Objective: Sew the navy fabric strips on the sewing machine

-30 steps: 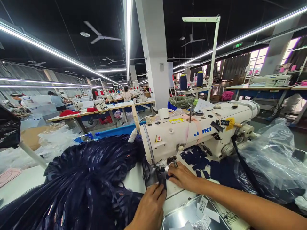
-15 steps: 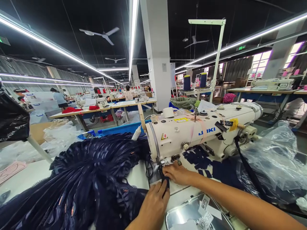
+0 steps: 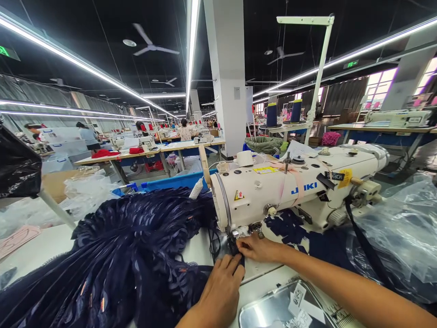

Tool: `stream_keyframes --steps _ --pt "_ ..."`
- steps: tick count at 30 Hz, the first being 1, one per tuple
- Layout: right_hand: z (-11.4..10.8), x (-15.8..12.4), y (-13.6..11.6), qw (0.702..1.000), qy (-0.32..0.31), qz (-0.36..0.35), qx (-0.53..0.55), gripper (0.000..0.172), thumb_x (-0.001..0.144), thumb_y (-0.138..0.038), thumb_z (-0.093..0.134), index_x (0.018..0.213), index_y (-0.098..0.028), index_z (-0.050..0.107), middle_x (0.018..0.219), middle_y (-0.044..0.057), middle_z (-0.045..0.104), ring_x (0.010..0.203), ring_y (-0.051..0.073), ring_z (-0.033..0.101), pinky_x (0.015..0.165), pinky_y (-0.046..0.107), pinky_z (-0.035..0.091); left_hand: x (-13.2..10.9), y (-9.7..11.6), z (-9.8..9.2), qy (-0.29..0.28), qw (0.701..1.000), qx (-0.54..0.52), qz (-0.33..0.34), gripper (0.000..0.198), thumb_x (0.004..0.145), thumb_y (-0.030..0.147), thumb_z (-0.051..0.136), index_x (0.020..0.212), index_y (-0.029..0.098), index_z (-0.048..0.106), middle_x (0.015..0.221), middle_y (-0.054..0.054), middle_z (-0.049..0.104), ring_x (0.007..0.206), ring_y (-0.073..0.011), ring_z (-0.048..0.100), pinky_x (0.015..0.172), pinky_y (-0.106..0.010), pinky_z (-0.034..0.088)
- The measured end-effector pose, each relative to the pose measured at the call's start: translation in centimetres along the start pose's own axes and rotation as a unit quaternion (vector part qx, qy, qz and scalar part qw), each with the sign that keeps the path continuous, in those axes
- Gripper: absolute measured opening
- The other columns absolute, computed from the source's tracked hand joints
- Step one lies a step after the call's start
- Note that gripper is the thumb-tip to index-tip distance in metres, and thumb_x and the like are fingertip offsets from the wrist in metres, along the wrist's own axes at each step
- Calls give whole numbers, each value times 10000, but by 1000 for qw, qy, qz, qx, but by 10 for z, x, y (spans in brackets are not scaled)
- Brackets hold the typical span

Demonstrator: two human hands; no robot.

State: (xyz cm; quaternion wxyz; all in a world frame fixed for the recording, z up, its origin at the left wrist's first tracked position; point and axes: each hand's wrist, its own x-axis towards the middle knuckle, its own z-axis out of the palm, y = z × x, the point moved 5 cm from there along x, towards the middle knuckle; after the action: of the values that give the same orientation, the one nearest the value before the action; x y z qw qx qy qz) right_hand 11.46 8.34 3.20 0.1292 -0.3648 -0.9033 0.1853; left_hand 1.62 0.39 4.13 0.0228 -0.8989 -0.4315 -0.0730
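A white JUKI sewing machine (image 3: 252, 196) stands in front of me, its needle area partly hidden by my fingers. Just below the presser foot, my right hand (image 3: 257, 248) is closed, thumb and fingers pinching the edge of a dark navy fabric strip (image 3: 242, 260). Closer to me, my left hand (image 3: 221, 284) has its bent fingers together on the same fabric. Left of the needle, a thin dark strap (image 3: 214, 243) loops on the bed. A large heap of gathered navy garments (image 3: 136, 241) fills the left side, reaching my left hand.
Small navy fabric pieces (image 3: 287, 225) lie under the machine arm. A metal tray (image 3: 269, 307) with white labels sits before my right forearm. Clear plastic (image 3: 399, 237) lies right. Thread cones (image 3: 271, 115) stand behind; other people work at far tables.
The view has shifted slightly, moving the machine rightward in the picture. My left fingers have come a little nearer the presser foot and my right hand. Both hands stay on the fabric.
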Motion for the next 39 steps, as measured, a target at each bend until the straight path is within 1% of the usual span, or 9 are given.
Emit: stream_keyframes --steps 3,5,8,10,15,21,30,36,39 --pt "0 -8 -7 997 25 -20 -64 119 839 -117 442 817 -150 555 759 23 551 701 141 485 613 231 391 0 -2 4 20 1000 -2 11 348 607 -11 420 882 160 547 1186 -85 541 1049 -213 470 894 -367 395" --pt "5 -14 -11 988 46 -71 -132 149 855 -109 425 827 -150 565 849 53 575 760 159 503 639 251 403 -2 -4 9 59 998 3 28 355 625 -13 411 903 156 554 1153 -92 563 1053 -210 484 894 -352 412" --pt "12 -24 -14 966 83 -147 -198 188 874 -85 391 887 -144 569 957 80 578 889 188 504 739 294 409 -4 -5 12 123 991 17 52 381 662 1 403 974 151 562 1075 -97 606 1000 -210 535 891 -358 432" --pt "12 -27 -13 957 99 -169 -214 208 877 -72 379 938 -136 568 984 89 585 923 192 506 798 316 399 -3 -5 12 139 989 22 54 374 678 22 414 996 146 567 1061 -100 614 977 -214 553 903 -370 428" --pt "4 -22 -8 953 85 -179 -227 258 855 -44 387 1019 -114 574 1040 118 600 911 191 555 812 328 414 8 -2 12 116 992 49 14 325 703 53 436 980 134 586 1044 -110 621 959 -218 566 914 -372 421" --pt "4 -19 -2 952 78 -183 -234 312 836 -32 397 1090 -119 556 1102 117 597 951 204 568 829 348 423 17 -2 20 84 993 83 -2 337 712 66 451 1015 124 586 1071 -117 614 972 -227 567 893 -374 432" --pt "4 -19 0 951 89 -167 -244 367 835 -19 350 1137 -113 537 1146 135 575 1022 185 542 892 340 395 20 -4 20 111 989 96 -6 365 681 18 425 984 124 597 1041 -116 625 956 -217 572 873 -362 442" --pt "2 -16 -3 951 100 -146 -255 346 830 -22 361 1083 -140 565 1081 98 615 1008 178 544 905 311 379 25 -5 21 104 989 104 -12 341 704 10 415 978 104 594 1040 -124 625 936 -210 579 881 -366 424" --pt "0 -16 -6 949 106 -141 -262 357 823 -15 361 1090 -140 562 1064 97 621 1032 191 529 917 330 369 27 -6 21 103 989 102 -11 336 710 7 406 974 94 594 1023 -132 631 925 -215 585 877 -384 422"
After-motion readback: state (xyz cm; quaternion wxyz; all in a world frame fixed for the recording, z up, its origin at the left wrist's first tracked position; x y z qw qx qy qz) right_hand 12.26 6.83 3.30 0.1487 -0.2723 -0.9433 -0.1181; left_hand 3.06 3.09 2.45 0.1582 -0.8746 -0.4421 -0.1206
